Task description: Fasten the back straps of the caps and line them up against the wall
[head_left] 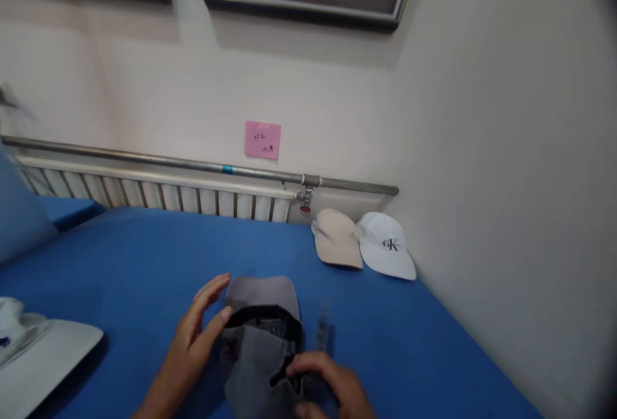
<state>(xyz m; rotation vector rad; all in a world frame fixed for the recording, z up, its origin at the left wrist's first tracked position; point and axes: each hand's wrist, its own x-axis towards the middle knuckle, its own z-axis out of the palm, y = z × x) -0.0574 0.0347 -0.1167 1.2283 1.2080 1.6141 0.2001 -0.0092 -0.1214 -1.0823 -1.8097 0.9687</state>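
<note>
A grey cap [258, 367] lies on the blue surface [159, 265] at the bottom centre, its brim pointing away and its dark inner band showing. Beside its left edge is my left hand [195, 332], thumb and fingers apart, with nothing held. At the cap's near right side, my right hand [330, 383] has its fingers curled at the back opening, near the strap. A blurred strap end sticks up just right of the cap. The lower part of my right hand is cut off by the frame.
A beige cap [335, 236] and a white cap [385, 242] sit side by side at the far right, against the wall. Another white cap [53, 355] is at the lower left. Behind the blue surface run a radiator [193, 199] and a pipe.
</note>
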